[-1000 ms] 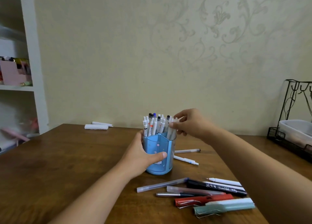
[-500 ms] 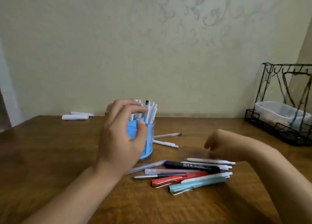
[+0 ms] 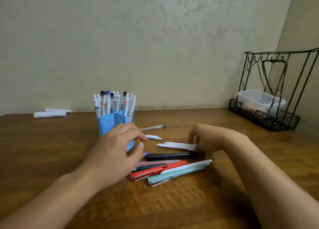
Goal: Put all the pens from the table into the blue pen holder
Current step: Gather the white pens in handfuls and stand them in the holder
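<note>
A: Report holder position.

B: The holder (image 3: 105, 125) stands upright on the table (image 3: 51, 151), left of centre and nearer the far edge. It is packed with upright pens (image 3: 114, 102), mostly white.

A: Left hand?

B: The left hand (image 3: 117, 152) is in front of the holder and hides its lower right side. Its fingers are loosely curved, thumb and forefinger are apart, and it holds nothing. Contact with the holder cannot be determined.

A: Right hand?

B: The right hand (image 3: 207, 139) is right of centre, palm down, with its fingers curled onto the right end of a white pen (image 3: 174, 145). The pen points left toward the holder.

A: Loose pens?

B: A black pen (image 3: 170, 155) lies just nearer than the white pen. A red pen (image 3: 155, 171) and a teal pen (image 3: 179, 172) lie side by side toward the near edge, with more pens bunched between red and black. A clear pen (image 3: 152, 127) and a short pen (image 3: 153, 137) lie just right of the holder.

A: Other items?

B: A wire rack (image 3: 269, 94) holding a tub (image 3: 255, 99) stands at the far right corner. White rolls (image 3: 50, 114) lie along the far edge at the left.
</note>
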